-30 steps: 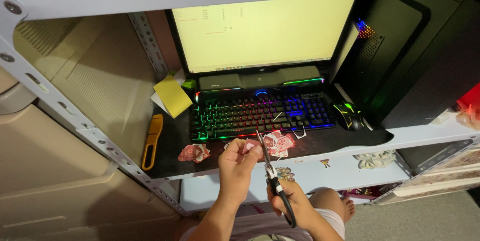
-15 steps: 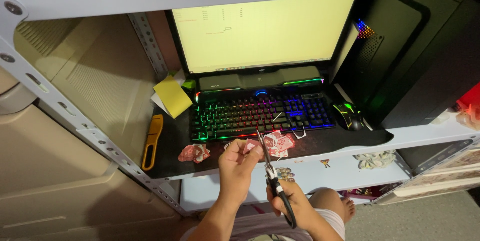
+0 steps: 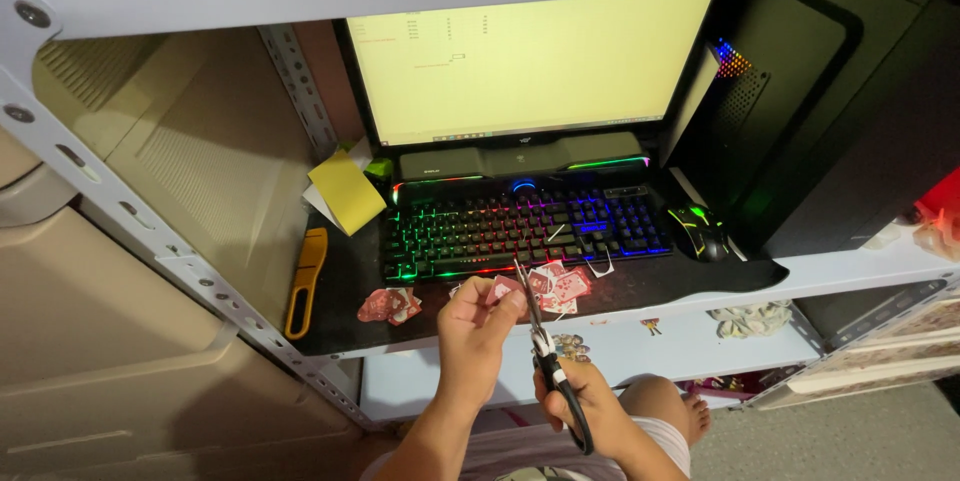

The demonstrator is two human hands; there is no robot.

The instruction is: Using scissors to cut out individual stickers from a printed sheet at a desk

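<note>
My left hand [image 3: 472,326] pinches a small red patterned card [image 3: 503,288] in front of the desk edge. My right hand [image 3: 580,406] grips black-handled scissors [image 3: 540,336], whose blades point up and meet the card's right edge. Several cut red card pieces [image 3: 560,288] lie on the black desk mat just beyond the blades. A second small pile of red pieces [image 3: 389,305] lies to the left of my left hand.
A rainbow-lit keyboard [image 3: 520,229] sits under a bright monitor [image 3: 525,61]. A black mouse [image 3: 698,231] and dark computer tower [image 3: 800,111] stand right. A yellow utility knife [image 3: 305,281] and yellow sticky pad [image 3: 345,191] lie left. A grey metal shelf frame [image 3: 120,211] slants across the left.
</note>
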